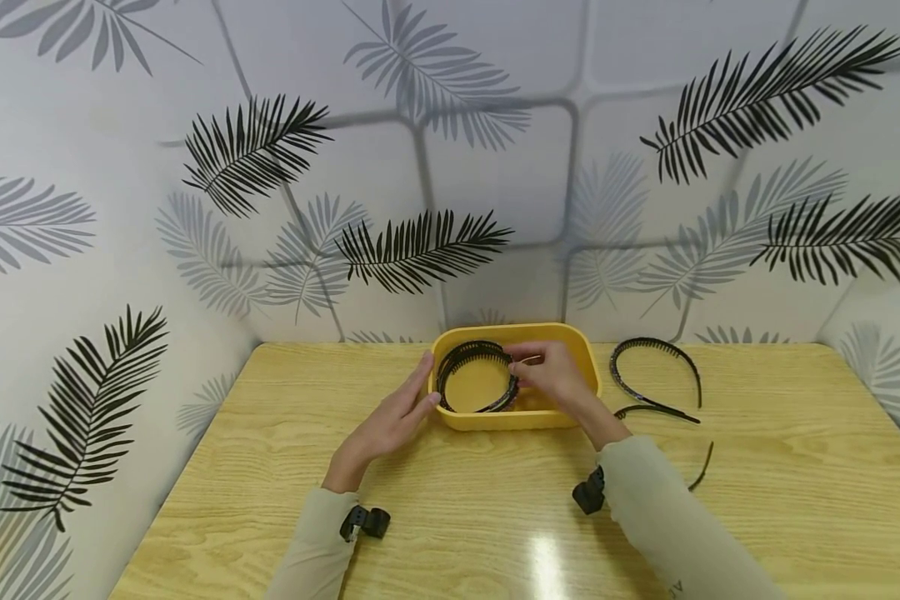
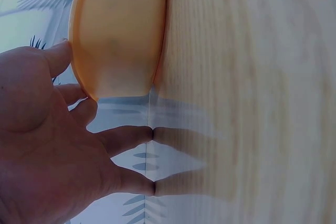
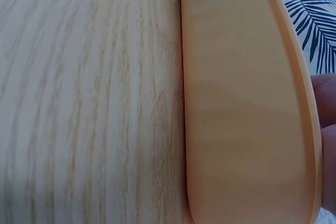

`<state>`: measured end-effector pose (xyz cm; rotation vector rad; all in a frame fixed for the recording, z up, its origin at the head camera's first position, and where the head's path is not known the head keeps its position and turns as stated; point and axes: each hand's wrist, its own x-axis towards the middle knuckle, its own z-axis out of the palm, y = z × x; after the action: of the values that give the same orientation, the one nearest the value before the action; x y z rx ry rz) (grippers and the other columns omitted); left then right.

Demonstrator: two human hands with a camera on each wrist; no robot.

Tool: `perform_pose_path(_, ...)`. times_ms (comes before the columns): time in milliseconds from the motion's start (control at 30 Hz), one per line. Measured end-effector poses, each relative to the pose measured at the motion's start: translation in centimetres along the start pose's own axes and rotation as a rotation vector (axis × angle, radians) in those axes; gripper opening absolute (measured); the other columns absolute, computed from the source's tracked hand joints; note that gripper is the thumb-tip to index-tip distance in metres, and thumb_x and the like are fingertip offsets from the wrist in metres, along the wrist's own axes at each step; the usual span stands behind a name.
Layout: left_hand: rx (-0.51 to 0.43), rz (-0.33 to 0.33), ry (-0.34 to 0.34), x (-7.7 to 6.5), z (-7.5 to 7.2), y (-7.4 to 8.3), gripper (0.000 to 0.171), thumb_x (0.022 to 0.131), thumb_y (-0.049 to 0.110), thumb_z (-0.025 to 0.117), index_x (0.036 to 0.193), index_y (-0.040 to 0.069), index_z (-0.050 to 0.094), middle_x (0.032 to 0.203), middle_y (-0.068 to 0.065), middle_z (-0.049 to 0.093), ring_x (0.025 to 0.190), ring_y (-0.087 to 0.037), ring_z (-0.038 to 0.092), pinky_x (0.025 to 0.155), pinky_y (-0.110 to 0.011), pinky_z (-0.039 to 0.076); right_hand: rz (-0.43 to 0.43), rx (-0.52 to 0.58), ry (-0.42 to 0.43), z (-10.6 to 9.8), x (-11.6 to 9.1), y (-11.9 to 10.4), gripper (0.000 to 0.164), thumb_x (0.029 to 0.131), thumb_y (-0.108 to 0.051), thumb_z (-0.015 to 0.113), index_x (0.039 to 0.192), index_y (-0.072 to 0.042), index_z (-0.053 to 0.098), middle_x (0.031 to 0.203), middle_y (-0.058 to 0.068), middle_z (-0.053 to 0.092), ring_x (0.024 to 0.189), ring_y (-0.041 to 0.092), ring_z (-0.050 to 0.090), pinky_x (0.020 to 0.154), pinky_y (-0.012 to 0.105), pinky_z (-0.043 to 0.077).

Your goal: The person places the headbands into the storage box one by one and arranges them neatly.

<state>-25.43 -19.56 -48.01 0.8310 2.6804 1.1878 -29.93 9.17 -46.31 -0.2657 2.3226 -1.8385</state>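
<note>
Inside the yellow plastic bin [image 1: 510,422] several black toothed headbands [image 1: 480,346] lie nested together at its left end. My right hand [image 1: 551,371] reaches over the bin and pinches a headband at the right side of that stack; its fingertips partly cover the spot. At the bin's left end, my left hand [image 1: 393,417] rests its thumb and fingers against the rim. The left wrist view shows two of its other fingers [image 2: 126,137] extended down to the tabletop. In the right wrist view, the bin wall [image 3: 241,98] hides most of the right hand.
On the wooden table [image 1: 450,517], right of the bin, lie a black toothed headband [image 1: 690,362], another headband [image 1: 656,407] in front of it, and a third [image 1: 703,467] partly behind the right sleeve. A leaf-patterned wall [image 1: 495,183] stands directly behind the bin.
</note>
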Motion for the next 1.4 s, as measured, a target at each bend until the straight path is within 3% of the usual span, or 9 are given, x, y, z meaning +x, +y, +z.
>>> perform_pose_path(300, 0.003, -0.007, -0.001, 0.0, -0.2, 0.3, 0.066, 0.114, 0.026, 0.040, 0.164, 0.002, 0.006, 0.171, -0.009, 0.001, 0.157, -0.025, 0.005, 0.126, -0.044, 0.011, 0.006, -0.088, 0.002, 0.0, -0.1, -0.5, 0.034, 0.098, 0.003, 0.066, 0.131, 0.007, 0.067, 0.129, 0.028, 0.065, 0.092, 0.031, 0.071, 0.081, 0.044, 0.061)
perform_pose_path(467, 0.006, -0.008, -0.002, 0.0, -0.2, 0.4, 0.066, 0.114, 0.026, 0.040, 0.164, 0.002, 0.006, 0.171, -0.009, 0.001, 0.157, -0.025, 0.005, 0.126, -0.045, 0.012, -0.016, -0.136, 0.008, 0.0, -0.2, -0.4, 0.032, 0.097, 0.002, 0.067, 0.128, 0.007, 0.069, 0.124, 0.029, 0.067, 0.082, 0.036, 0.071, 0.076, 0.046, 0.061)
perform_pose_path(1067, 0.017, -0.005, -0.001, 0.0, -0.2, 0.4, 0.066, 0.113, 0.025, 0.041, 0.164, 0.002, 0.006, 0.171, -0.013, 0.002, 0.157, -0.025, 0.007, 0.126, -0.045, 0.014, -0.007, -0.109, 0.007, -0.1, -0.3, -0.2, 0.032, 0.098, -0.001, 0.066, 0.130, 0.007, 0.067, 0.131, 0.025, 0.064, 0.104, 0.036, 0.069, 0.083, 0.045, 0.061)
perform_pose_path(1267, -0.006, -0.003, -0.005, -0.2, -0.2, 0.5, 0.066, 0.114, 0.025, 0.041, 0.164, 0.000, 0.006, 0.171, -0.011, 0.001, 0.157, -0.027, 0.005, 0.126, -0.047, 0.012, -0.041, -0.075, 0.018, -0.3, -0.6, -0.5, 0.031, 0.098, 0.000, 0.065, 0.129, 0.009, 0.066, 0.129, 0.027, 0.064, 0.107, 0.038, 0.067, 0.084, 0.045, 0.061)
perform_pose_path(1400, -0.012, -0.002, -0.002, -0.2, -0.2, 0.4, 0.066, 0.114, 0.025, 0.040, 0.164, 0.001, 0.005, 0.171, -0.011, 0.001, 0.157, -0.027, 0.005, 0.125, -0.048, 0.013, -0.071, -0.037, 0.002, -0.6, -1.1, -0.8, 0.033, 0.099, 0.000, 0.065, 0.131, 0.011, 0.064, 0.130, 0.029, 0.063, 0.109, 0.041, 0.066, 0.088, 0.051, 0.059)
